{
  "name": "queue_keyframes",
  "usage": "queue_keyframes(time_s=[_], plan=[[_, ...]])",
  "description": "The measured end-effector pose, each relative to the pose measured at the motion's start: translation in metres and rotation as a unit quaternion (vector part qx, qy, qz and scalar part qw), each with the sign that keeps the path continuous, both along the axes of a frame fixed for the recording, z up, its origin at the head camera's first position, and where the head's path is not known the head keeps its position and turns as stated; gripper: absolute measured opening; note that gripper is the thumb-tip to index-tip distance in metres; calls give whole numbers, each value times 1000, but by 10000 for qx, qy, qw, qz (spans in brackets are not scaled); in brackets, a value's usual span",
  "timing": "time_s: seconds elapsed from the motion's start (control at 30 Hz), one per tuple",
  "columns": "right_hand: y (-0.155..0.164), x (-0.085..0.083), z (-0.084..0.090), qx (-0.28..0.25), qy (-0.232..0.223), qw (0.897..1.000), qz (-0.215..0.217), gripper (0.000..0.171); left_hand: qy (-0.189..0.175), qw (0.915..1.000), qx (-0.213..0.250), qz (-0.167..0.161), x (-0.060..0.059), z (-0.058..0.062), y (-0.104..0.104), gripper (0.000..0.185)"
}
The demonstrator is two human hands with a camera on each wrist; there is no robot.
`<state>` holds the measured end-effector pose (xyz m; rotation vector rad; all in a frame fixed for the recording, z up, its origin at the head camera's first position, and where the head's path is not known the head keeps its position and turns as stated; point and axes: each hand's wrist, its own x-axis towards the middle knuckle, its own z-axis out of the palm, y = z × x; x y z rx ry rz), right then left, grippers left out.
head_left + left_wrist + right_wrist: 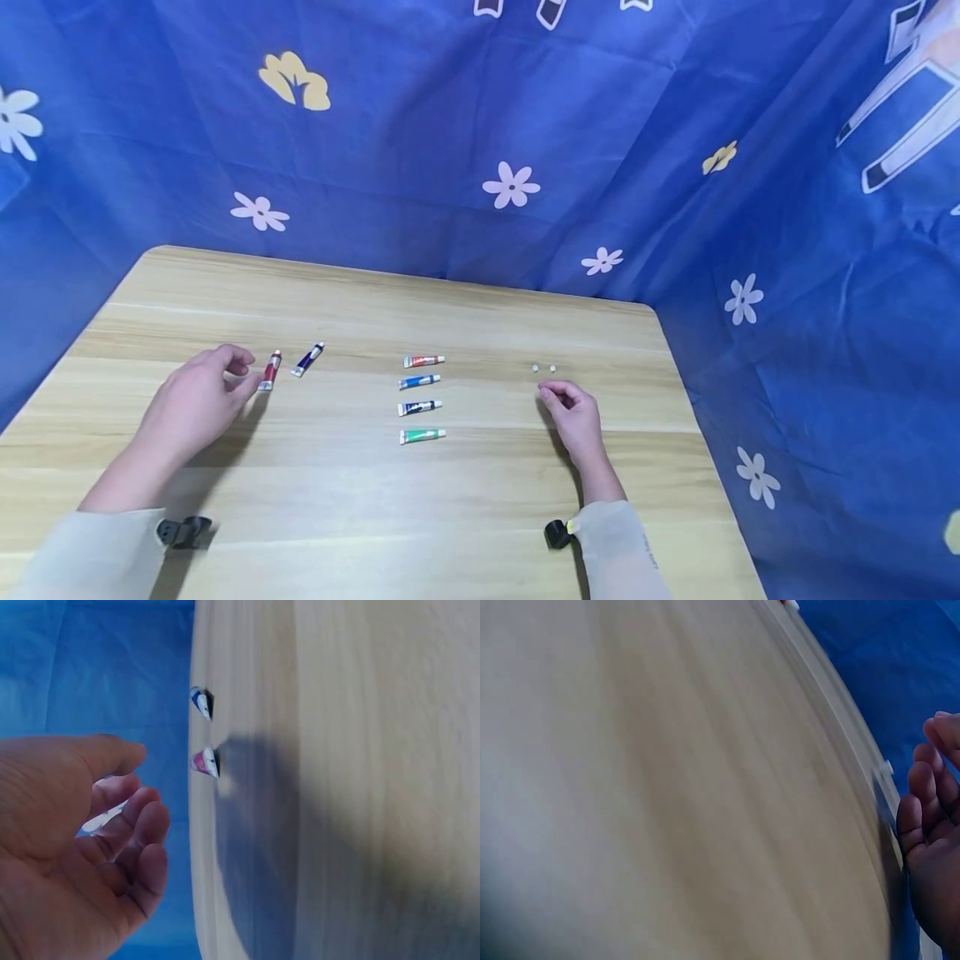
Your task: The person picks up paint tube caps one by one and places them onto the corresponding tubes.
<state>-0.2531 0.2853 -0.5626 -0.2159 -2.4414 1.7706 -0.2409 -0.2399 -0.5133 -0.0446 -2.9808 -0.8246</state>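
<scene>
My left hand [238, 373] hovers over the wooden table [480, 517] with its fingers loosely curled and nothing in it. Its fingertips are right beside a red paint tube [270, 370], and a dark blue tube [308, 359] lies just past that. The left wrist view shows the same hand [139, 787] bare, with both tubes [204, 762] [201, 702] beyond it. My right hand [547, 393] rests at the right with curled fingers, and I see nothing held in it. Two small white caps [543, 367] lie just beyond its fingertips. One cap [886, 766] shows in the right wrist view near the fingers [919, 780].
Four paint tubes lie in a column at the table's middle: red [423, 361], blue [419, 381], dark blue [419, 407], green [422, 436]. Blue flowered cloth [510, 183] hangs behind and to the right of the table. The table's right edge [697, 433] is near my right hand.
</scene>
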Motion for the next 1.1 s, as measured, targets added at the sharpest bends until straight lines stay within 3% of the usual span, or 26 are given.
queue_keyframes(time_s=[0.23,0.53,0.73,0.93,1.1], plan=[[17,-8,0,68,-122,9999,-93,17,-496,9983,-168,-267,-4,-7,-6,43],[28,-23,-1,286,-191,9993,-125,19,-571,9979,-18,-299,-9,-15,-4,48],[28,-36,-2,482,-48,9988,113,19,-746,9967,-74,-322,-12,-16,-4,47],[30,-44,-2,1002,-90,9941,401,22,-924,9952,-108,-317,-14,-17,-3,44],[30,-49,1,1200,-282,9906,599,27,-806,9957,-210,-414,-14,-17,-3,39]])
